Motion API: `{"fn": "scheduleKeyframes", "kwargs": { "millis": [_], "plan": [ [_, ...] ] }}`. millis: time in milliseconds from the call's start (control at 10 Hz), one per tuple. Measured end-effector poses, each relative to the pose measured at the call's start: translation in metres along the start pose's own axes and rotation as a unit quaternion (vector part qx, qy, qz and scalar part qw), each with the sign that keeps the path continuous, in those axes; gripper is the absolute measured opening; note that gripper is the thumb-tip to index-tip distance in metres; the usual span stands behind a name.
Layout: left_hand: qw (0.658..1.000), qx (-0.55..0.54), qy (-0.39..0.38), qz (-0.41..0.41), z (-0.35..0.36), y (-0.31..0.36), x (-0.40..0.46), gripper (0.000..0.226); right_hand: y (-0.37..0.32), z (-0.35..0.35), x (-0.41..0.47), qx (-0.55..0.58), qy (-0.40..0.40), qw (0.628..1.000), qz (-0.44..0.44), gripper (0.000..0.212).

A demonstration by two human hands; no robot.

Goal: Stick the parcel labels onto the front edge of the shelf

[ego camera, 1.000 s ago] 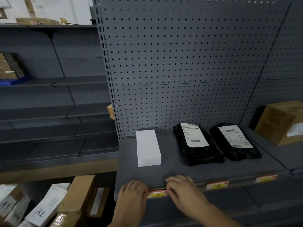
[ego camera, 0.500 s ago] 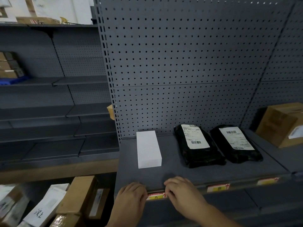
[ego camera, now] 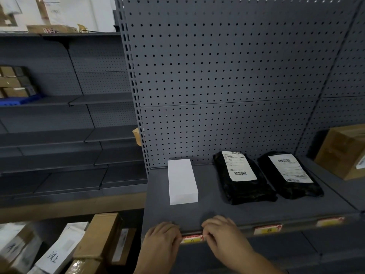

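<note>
A yellow and red label (ego camera: 192,239) sits on the front edge of the grey shelf (ego camera: 227,216), below a white box (ego camera: 182,181). My left hand (ego camera: 161,241) presses its left end and my right hand (ego camera: 222,235) presses its right end, fingers curled over the shelf lip. Two more labels are stuck along the same edge: one (ego camera: 267,229) below the left black parcel (ego camera: 242,177), another (ego camera: 329,221) below the right black parcel (ego camera: 289,175).
A brown carton (ego camera: 344,151) stands on the neighbouring shelf at right. Cardboard boxes (ego camera: 102,237) and white parcels (ego camera: 59,252) lie piled at lower left. Grey shelving (ego camera: 59,135) fills the left, and pegboard (ego camera: 227,76) backs the shelf.
The view has shifted slightly, so the shelf sits a little lower in frame. Both hands stay pressed on the same label, barely moving.
</note>
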State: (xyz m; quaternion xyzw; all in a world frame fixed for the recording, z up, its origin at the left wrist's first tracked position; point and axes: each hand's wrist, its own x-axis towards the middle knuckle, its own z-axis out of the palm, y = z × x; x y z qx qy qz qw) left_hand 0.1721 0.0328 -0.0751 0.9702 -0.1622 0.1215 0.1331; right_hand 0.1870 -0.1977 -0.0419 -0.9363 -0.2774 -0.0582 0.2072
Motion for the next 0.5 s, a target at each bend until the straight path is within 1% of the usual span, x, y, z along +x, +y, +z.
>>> {"fn": "scheduleKeyframes", "kwargs": {
  "millis": [100,200,300,400,500],
  "plan": [
    [1.000,-0.013,-0.024,-0.012,-0.003,0.002,0.000,0.032,0.000,0.000,-0.001,0.001,-0.002,1.000,-0.002,0.028],
    [1.000,0.000,-0.001,0.005,0.000,0.002,0.000,0.028,0.000,-0.002,-0.001,0.004,-0.004,1.000,-0.003,0.029],
    [1.000,0.001,-0.004,0.014,-0.003,0.000,-0.001,0.023,0.000,-0.003,-0.001,0.004,-0.008,1.000,-0.010,0.017],
    [0.999,0.009,-0.007,0.046,0.001,0.000,0.000,0.013,-0.001,-0.008,-0.001,-0.001,-0.018,1.000,-0.004,0.014],
    [0.998,-0.014,0.029,0.061,0.009,-0.008,-0.002,0.020,0.004,-0.016,0.003,0.026,-0.032,0.999,0.003,0.018]
  ]
}}
